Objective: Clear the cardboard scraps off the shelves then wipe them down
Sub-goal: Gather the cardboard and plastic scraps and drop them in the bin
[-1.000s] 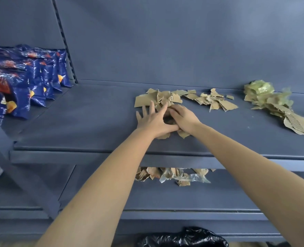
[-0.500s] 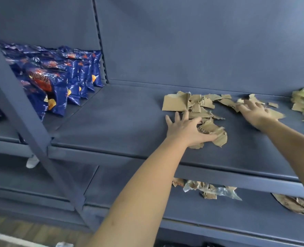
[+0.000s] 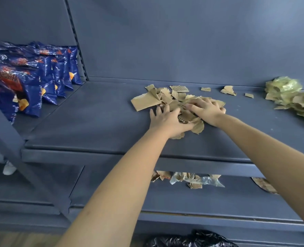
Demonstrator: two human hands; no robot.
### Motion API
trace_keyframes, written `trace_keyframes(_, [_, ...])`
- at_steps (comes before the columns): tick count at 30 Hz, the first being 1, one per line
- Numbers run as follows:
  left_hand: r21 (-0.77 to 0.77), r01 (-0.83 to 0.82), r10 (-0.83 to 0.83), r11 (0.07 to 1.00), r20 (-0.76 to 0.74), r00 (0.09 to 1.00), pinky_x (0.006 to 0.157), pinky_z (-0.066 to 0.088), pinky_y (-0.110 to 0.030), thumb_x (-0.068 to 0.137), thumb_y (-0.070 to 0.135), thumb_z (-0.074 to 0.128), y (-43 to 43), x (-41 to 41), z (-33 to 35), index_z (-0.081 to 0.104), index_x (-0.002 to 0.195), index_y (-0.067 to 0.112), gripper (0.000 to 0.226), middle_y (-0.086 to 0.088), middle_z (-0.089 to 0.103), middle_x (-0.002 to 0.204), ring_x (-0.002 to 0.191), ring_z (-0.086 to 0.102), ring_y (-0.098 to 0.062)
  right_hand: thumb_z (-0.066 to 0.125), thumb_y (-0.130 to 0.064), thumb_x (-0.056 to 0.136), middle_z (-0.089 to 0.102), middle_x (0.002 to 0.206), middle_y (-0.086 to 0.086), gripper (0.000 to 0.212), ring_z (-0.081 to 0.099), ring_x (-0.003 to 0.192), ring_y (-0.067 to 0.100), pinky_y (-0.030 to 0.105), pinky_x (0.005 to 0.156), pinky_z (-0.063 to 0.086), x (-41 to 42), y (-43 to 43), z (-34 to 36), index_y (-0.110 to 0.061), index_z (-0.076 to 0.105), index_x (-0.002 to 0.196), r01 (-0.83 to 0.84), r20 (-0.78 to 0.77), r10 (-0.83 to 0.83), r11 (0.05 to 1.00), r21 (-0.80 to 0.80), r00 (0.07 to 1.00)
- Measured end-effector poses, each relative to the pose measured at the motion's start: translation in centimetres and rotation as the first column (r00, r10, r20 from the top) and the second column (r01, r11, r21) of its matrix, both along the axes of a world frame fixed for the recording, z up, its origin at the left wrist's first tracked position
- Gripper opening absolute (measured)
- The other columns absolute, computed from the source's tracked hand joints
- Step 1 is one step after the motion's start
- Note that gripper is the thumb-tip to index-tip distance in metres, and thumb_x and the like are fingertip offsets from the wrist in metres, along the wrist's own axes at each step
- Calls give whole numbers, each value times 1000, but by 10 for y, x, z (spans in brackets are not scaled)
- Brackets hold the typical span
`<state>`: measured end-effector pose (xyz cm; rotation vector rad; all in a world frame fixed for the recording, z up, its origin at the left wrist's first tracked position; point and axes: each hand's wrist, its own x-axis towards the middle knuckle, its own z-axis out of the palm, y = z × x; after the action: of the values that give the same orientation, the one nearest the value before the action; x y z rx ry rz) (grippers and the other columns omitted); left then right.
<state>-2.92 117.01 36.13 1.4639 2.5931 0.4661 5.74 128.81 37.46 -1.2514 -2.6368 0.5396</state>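
Note:
A heap of torn brown cardboard scraps (image 3: 147, 102) lies in the middle of the upper dark blue shelf (image 3: 94, 122). My left hand (image 3: 167, 120) presses on the heap's near side with fingers spread. My right hand (image 3: 206, 108) covers its right side, and the two hands bunch the scraps between them. A few small loose scraps (image 3: 228, 90) lie behind, near the back wall. A second heap of cardboard and yellow-green plastic (image 3: 286, 93) sits at the far right. More scraps with clear plastic (image 3: 192, 180) lie on the lower shelf.
Blue snack bags (image 3: 31, 82) stand in a row on the neighbouring shelf at the left. A slanted shelf post (image 3: 5, 132) crosses the left foreground. A black bin bag (image 3: 188, 240) lies on the floor below. Another cardboard piece (image 3: 263, 185) lies at the lower right.
My right hand reached right to the farther scraps, then swept them back left against the heap under my left hand. A few small bits stayed behind at the back.

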Motion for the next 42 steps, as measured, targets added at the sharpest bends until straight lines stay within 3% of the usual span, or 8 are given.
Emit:
trace_keyframes(9, [102,-41,41,994,1,999,106,27,-39,80,59,51,3,-3,-2,45,129,19,64,-3,42,138,127,33,-29,52,-49,88,41,138,1,50,26,133,27,42,107,17,11,-12,7,-39,39,135,-30,-60,34,997,69,998])
trace_keyframes(15, [127,-30,35,991,-32,999,100,30,-39,83,52,51,1,-2,-1,45,127,18,56,-1,45,135,126,34,-28,45,-65,84,11,158,-5,66,2,146,26,47,115,2,13,-4,4,-43,22,143,-21,-3,21,999,-48,1000])
trace_keyframes(22, [130,-52,53,990,-4,999,103,32,-37,75,62,60,0,-1,1,37,132,9,82,-7,41,138,127,34,-28,50,-70,71,25,152,-5,75,17,141,26,42,113,9,2,-24,1,-46,28,139,-102,27,102,995,-8,994])
trace_keyframes(26, [186,-66,61,980,30,998,100,33,-36,75,53,66,0,-2,2,34,131,7,80,-8,43,136,124,37,-28,55,-58,77,29,149,1,69,15,141,25,42,111,12,0,-33,5,-44,29,140,-74,-6,74,997,-18,997])
trace_keyframes(29, [231,-76,65,970,53,996,100,33,-35,77,44,68,0,-2,1,14,144,2,97,-11,39,141,125,36,-29,53,-42,86,32,146,5,60,16,141,24,43,109,16,-8,-42,6,-40,29,141,-54,-53,54,998,-10,997])
trace_keyframes(36, [305,-61,27,950,113,993,103,32,-39,76,35,73,-1,-4,0,-6,148,3,111,-14,32,148,129,36,-33,57,-22,83,40,137,7,61,35,131,28,45,107,33,-17,-51,3,-32,36,139,-54,-230,30,994,-99,973])
trace_keyframes(39, [325,-40,-18,945,174,985,108,28,-39,75,31,74,-2,-6,1,-8,149,6,113,-12,23,152,135,28,-31,57,-17,83,40,137,8,59,45,122,28,34,96,42,-15,-53,4,-23,38,139,-72,-285,39,992,-104,958])
trace_keyframes(42, [339,-44,-28,940,205,978,112,24,-39,67,40,79,-1,-8,4,1,149,9,117,-11,18,152,139,20,-29,56,-15,84,37,127,8,50,50,96,27,27,64,43,-10,-52,10,-14,43,133,-90,-287,52,989,-118,956])
